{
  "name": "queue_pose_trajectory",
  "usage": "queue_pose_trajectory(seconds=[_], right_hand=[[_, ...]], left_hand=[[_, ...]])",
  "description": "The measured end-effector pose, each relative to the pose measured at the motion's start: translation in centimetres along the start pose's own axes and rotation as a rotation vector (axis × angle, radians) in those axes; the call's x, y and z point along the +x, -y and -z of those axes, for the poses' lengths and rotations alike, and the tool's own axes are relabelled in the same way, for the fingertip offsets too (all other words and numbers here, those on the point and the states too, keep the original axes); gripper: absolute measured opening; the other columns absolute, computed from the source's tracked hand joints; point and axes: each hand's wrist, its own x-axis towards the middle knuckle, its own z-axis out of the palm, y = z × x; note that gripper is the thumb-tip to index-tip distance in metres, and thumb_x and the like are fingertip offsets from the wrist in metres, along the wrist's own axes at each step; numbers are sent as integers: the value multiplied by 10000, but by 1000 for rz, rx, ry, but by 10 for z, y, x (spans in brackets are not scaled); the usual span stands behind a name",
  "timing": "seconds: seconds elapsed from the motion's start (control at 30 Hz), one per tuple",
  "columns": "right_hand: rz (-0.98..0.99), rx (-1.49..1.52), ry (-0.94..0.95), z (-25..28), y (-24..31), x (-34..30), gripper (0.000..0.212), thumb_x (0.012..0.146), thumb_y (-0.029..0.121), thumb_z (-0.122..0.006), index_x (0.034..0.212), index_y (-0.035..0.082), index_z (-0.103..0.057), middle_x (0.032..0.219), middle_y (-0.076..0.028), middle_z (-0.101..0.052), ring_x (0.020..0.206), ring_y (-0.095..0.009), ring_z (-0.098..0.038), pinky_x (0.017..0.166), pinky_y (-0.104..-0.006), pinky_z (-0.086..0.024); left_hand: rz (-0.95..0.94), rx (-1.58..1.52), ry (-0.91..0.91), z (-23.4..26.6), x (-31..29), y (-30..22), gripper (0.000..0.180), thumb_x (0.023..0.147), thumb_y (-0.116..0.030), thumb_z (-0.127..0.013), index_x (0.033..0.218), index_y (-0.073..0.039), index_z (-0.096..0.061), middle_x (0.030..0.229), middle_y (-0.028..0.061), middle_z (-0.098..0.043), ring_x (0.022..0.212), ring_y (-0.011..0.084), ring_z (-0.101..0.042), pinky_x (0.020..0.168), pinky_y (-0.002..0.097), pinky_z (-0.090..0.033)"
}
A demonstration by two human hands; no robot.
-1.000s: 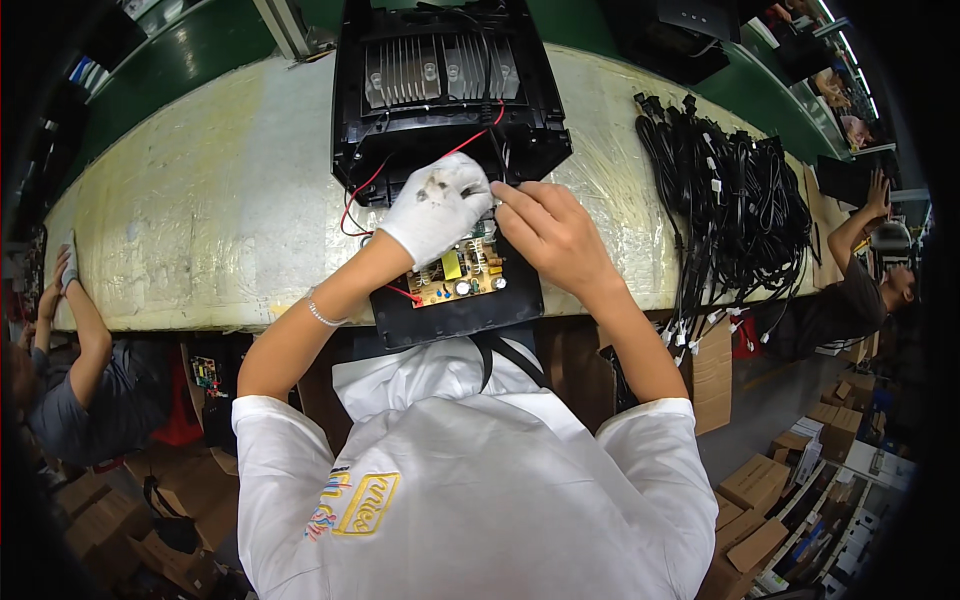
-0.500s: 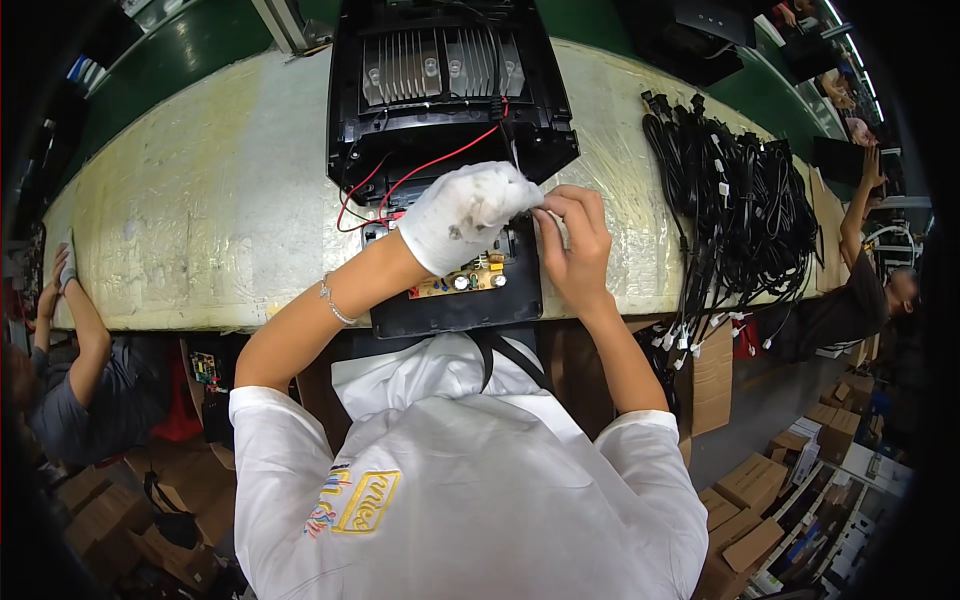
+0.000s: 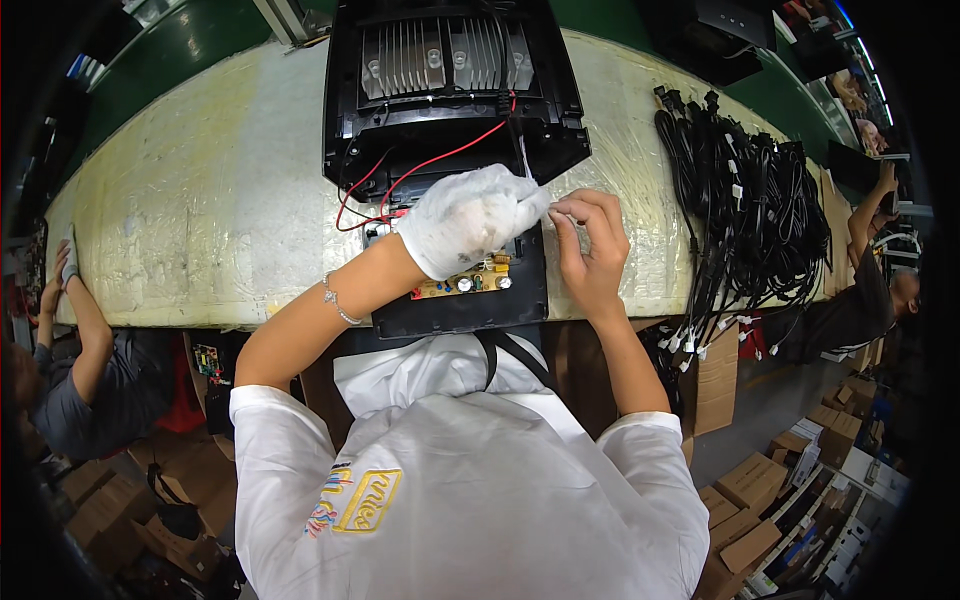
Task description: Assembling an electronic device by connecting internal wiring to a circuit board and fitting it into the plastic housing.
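In a white glove, my left hand (image 3: 470, 225) is closed over the near part of an opened black housing. A thin dark cable (image 3: 518, 140) with a pale strand runs down from the housing into its fingertips. My bare right hand (image 3: 597, 255) pinches thumb and forefinger together right beside the glove's tips; what they hold is too small to make out. Under the gloved hand, partly hidden, a tan circuit board (image 3: 465, 286) sits on a black panel (image 3: 450, 318). Red wires (image 3: 440, 158) link the board area to the black housing (image 3: 350, 120) with its silver finned heat sink (image 3: 450, 62).
On the right of the wrapped table (image 3: 200, 180) lies a big heap of black cables (image 3: 745, 210) with white plugs over the front edge. A black unit (image 3: 715, 35) stands at the far right. Other people work at both sides. Cardboard boxes (image 3: 750, 480) stack at lower right.
Both hands have shifted slightly right, and the gloved fingers are straighter. A pale strand beside the glove's tips now shows more plainly. The whole view has shifted a little.
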Motion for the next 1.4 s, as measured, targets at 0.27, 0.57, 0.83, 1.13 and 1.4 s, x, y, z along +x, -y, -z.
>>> queue_pose_trajectory(seconds=[0.27,0.57,0.83,1.13,1.4], right_hand=[[30,-8,-14,0,-1,-2,129,807,-83,-668,918,-19,-655,928,-120,-607,826,-234,-606,732,-306,-491],[16,-5,-18,0,2,0,138,806,-78,-668,930,-22,-643,929,-124,-606,823,-238,-606,730,-311,-493],[-232,280,183,11,-2,7,94,838,-75,-652,918,-31,-632,928,-84,-600,809,-150,-563,714,-239,-446],[-283,465,195,14,1,18,27,883,-48,-633,876,-27,-618,936,-56,-582,831,-114,-527,732,-225,-415],[-337,359,35,26,-8,1,39,900,-22,-630,872,-23,-602,922,-36,-578,819,-95,-526,741,-220,-423]], left_hand=[[53,104,58,-5,-2,-5,421,802,-89,-589,1220,-50,-565,1105,72,-633,888,256,-610,734,354,-542],[-63,128,-15,-9,-2,-1,433,785,-105,-603,1208,-22,-566,1052,78,-631,851,246,-607,676,340,-535],[-61,-183,-34,0,8,10,403,734,-9,-662,1122,-104,-605,919,63,-630,805,258,-617,673,343,-526],[19,-149,-44,8,20,11,125,778,-112,-675,886,-150,-622,933,34,-574,856,243,-609,671,363,-527],[130,-196,-165,7,10,23,94,798,-115,-702,834,-71,-627,830,81,-585,806,267,-605,692,350,-525]])
